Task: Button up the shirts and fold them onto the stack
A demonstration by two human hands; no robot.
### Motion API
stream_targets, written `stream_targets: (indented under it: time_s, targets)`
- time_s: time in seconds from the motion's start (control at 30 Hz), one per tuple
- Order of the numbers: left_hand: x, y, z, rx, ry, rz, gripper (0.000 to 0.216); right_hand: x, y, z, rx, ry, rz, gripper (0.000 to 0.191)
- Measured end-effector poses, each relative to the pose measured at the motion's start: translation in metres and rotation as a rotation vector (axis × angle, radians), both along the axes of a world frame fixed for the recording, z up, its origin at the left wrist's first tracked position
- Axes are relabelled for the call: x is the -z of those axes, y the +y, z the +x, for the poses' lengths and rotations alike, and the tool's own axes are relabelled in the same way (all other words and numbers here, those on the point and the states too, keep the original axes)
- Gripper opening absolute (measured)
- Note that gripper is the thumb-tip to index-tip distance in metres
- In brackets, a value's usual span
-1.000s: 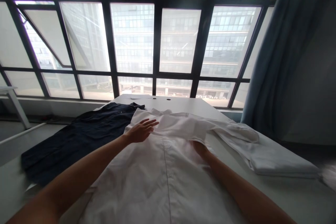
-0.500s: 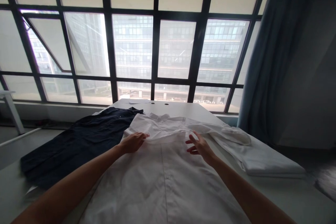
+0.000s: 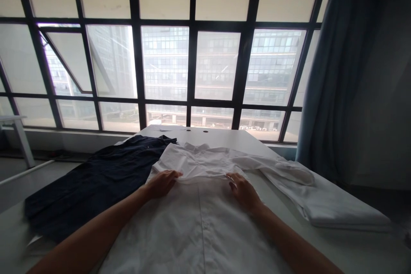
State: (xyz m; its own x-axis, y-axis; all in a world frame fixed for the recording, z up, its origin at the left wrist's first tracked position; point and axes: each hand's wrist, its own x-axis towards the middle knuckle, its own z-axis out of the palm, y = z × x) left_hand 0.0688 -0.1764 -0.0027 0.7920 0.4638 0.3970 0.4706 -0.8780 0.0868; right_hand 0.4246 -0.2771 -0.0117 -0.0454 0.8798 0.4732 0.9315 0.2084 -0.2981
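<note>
A white shirt (image 3: 189, 218) lies spread on the table before me, its collar (image 3: 201, 147) at the far end and a front seam running down the middle. Across its upper part runs a raised crosswise fold. At the left end of that fold, my left hand (image 3: 163, 182) is closed, pinching the cloth between thumb and fingers. My right hand (image 3: 242, 188) has its fingertips closed on the fold's right end. One sleeve (image 3: 272, 167) stretches out to the right.
To the left lies a dark navy shirt (image 3: 105, 180), close beside the white one. Folded white cloth (image 3: 340, 209) rests on the right of the white table (image 3: 224, 132). Behind are a window with a tilted-open pane (image 3: 70, 60) and a blue-grey curtain (image 3: 327, 94).
My right hand's fingers, spread apart before, have come together on the fold of the white shirt. My left hand keeps its pinch. The camera view has tilted up slightly.
</note>
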Motion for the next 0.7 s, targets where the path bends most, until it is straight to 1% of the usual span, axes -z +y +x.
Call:
stream_targets:
  time_s: [0.07,0.13,0.2,0.23,0.27,0.3,0.33,0.37,0.43,0.47,0.5,0.53,0.6,0.63,0.67,0.7]
  targets:
    - [0.000,-0.001,0.002,-0.028,-0.008,-0.009,0.031,-0.005,0.000,0.003,-0.028,0.023,0.056,0.033]
    - [0.002,0.001,0.003,-0.072,-0.022,-0.007,0.035,-0.017,-0.007,0.007,-0.038,0.028,0.141,0.029]
    - [0.005,0.006,0.002,-0.140,-0.042,0.017,0.039,-0.036,-0.021,0.009,-0.060,0.043,0.207,0.025]
    - [0.007,0.008,0.001,-0.182,-0.051,0.033,0.039,-0.047,-0.031,0.009,-0.084,0.067,0.205,0.023]
    - [0.008,0.011,0.001,-0.226,-0.059,0.048,0.038,-0.058,-0.042,0.009,-0.127,0.102,0.160,0.020]
    - [0.009,0.013,0.000,-0.267,-0.061,0.060,0.036,-0.069,-0.053,0.008,-0.190,0.143,0.064,0.018]
    - [0.010,0.016,-0.002,-0.303,-0.055,0.069,0.034,-0.079,-0.064,0.007,-0.274,0.183,-0.088,0.019]
    - [0.010,0.018,-0.003,-0.334,-0.045,0.074,0.032,-0.086,-0.073,0.005,-0.371,0.214,-0.280,0.022]
    - [0.010,0.021,-0.005,-0.385,-0.023,0.085,0.032,-0.093,-0.085,0.001,-0.521,0.237,-0.641,0.035]
    - [0.010,0.022,-0.006,-0.405,-0.015,0.093,0.032,-0.093,-0.088,-0.002,-0.539,0.223,-0.742,0.041]
    - [0.009,0.023,-0.008,-0.425,-0.010,0.103,0.033,-0.090,-0.088,-0.003,-0.505,0.193,-0.769,0.046]
    - [0.009,0.025,-0.010,-0.447,-0.006,0.113,0.033,-0.086,-0.086,-0.004,-0.421,0.149,-0.729,0.048]
    - [0.009,0.028,-0.015,-0.505,0.001,0.134,0.034,-0.074,-0.079,-0.003,-0.198,0.046,-0.578,0.044]
    - [0.009,0.031,-0.019,-0.544,0.006,0.142,0.035,-0.068,-0.075,-0.002,-0.105,0.005,-0.527,0.040]
    - [0.009,0.034,-0.023,-0.590,0.012,0.144,0.036,-0.062,-0.071,0.000,-0.043,-0.019,-0.505,0.039]
    - [0.009,0.037,-0.027,-0.641,0.020,0.139,0.036,-0.057,-0.068,0.002,-0.015,-0.020,-0.514,0.041]
